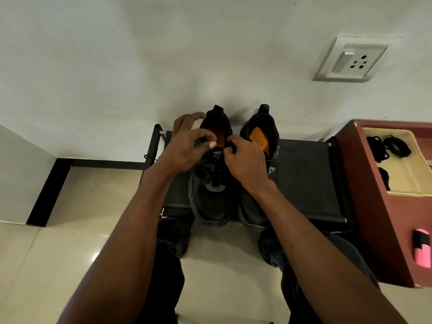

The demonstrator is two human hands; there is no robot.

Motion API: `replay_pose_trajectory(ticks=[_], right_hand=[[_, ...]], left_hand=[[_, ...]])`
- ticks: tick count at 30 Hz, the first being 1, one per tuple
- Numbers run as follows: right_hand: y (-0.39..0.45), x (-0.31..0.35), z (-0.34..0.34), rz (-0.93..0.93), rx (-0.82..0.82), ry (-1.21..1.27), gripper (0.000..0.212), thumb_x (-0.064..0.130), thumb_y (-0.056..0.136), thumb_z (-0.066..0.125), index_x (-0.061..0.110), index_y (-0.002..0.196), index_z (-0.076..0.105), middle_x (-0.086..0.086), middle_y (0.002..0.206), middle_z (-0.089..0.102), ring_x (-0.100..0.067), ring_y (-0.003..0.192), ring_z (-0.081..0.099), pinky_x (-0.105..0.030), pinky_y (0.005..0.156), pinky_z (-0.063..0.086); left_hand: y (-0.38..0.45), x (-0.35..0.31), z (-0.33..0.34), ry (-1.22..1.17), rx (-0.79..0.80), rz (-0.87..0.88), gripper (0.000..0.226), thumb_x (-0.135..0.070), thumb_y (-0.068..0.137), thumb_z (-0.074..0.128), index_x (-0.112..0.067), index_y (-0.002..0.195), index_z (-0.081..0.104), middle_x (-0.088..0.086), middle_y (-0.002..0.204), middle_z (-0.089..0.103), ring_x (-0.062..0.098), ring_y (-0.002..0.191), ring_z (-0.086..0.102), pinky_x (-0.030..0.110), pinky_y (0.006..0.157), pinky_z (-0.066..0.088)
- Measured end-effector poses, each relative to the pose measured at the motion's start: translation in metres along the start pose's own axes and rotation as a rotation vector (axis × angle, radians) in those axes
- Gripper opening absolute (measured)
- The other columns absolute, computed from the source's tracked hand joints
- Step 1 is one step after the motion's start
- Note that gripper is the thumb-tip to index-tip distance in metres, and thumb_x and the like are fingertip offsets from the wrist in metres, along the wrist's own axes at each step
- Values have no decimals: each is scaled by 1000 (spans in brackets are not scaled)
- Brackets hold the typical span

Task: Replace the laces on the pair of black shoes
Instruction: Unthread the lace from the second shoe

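Observation:
Two black shoes with orange insoles stand side by side on a low black rack, toes towards me. My left hand pinches a black lace at the top eyelets of the left shoe. My right hand pinches the lace's other side at the same shoe's tongue. One lace end trails left over the rack, another runs right across the right shoe. My hands hide the upper lacing.
A red-brown cabinet stands to the right, bearing a cream tray with several bundled black laces. A pink and black object lies on the cabinet's near end. A wall socket sits above. My knees are below the rack.

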State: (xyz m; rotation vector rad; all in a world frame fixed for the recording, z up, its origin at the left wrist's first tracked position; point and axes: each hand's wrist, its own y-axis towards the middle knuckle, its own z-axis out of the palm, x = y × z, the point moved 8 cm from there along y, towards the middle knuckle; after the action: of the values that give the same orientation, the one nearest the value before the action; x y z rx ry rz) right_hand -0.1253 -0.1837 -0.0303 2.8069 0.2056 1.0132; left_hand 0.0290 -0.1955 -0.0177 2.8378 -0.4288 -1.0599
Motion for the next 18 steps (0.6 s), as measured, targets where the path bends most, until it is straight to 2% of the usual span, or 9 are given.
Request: replay_pose_trajectory(ticks=[3,5,7,9,11,13,15,16,18], right_hand=[[0,0,1,-2,-3,4,26,18,92,55,8,113,68,-4,75,65,-20,64,59,-40,60,53],[0,1,1,-3,0,2,26,19,92,55,8,112,68,-4,74,65,-19,63,58,-39,59,52],[0,-1,2,6,10,6,27,19,93,55,9,115,67,-3,74,65,-18,62,57,-34,56,48],[1,-2,2,14,12,13,30,17,93,55,9,119,67,-3,74,65,-16,61,56,-29,54,41],[1,-3,2,18,8,27,32,17,93,55,9,121,66,-2,74,65,-15,60,55,-27,54,38],[1,-4,2,18,10,31,33,17,93,55,9,123,66,-1,74,65,-14,60,55,-27,55,40],[1,-4,2,18,8,25,32,16,93,54,8,122,66,-2,75,65,-15,60,56,-28,54,43],[1,-5,1,16,4,22,33,16,93,54,8,122,66,-3,76,66,-15,60,56,-30,55,44],[0,-5,2,8,3,15,33,17,94,54,8,122,67,-5,82,69,-17,66,59,-32,59,48]], left_hand=[[-6,5,30,172,245,-11,24,-28,88,74,-24,111,76,3,160,27,28,147,7,47,121,13],[-5,4,31,160,227,11,16,-25,87,75,-21,101,79,2,157,35,27,145,14,48,118,20],[-3,1,21,39,149,33,10,-21,88,74,-16,94,80,2,146,48,23,140,27,39,113,28],[-2,1,-2,-160,-42,-20,8,-16,89,71,-15,93,78,1,127,62,18,126,50,33,104,40],[-10,9,-40,-372,-418,-125,10,-11,88,69,-16,93,75,2,105,72,17,102,66,40,93,52],[-27,24,-76,-599,-839,-213,10,-7,85,68,-10,93,73,8,88,73,22,83,70,48,85,56],[-47,42,-102,-701,-1172,-274,11,-8,88,65,-1,95,71,3,76,72,21,71,71,49,81,58],[-55,53,-108,-664,-1262,-331,16,-9,90,63,2,99,70,-2,78,72,20,74,72,45,83,58],[-63,66,-110,-473,-1254,-475,34,-10,90,61,6,120,62,5,112,68,21,108,67,35,97,52]])
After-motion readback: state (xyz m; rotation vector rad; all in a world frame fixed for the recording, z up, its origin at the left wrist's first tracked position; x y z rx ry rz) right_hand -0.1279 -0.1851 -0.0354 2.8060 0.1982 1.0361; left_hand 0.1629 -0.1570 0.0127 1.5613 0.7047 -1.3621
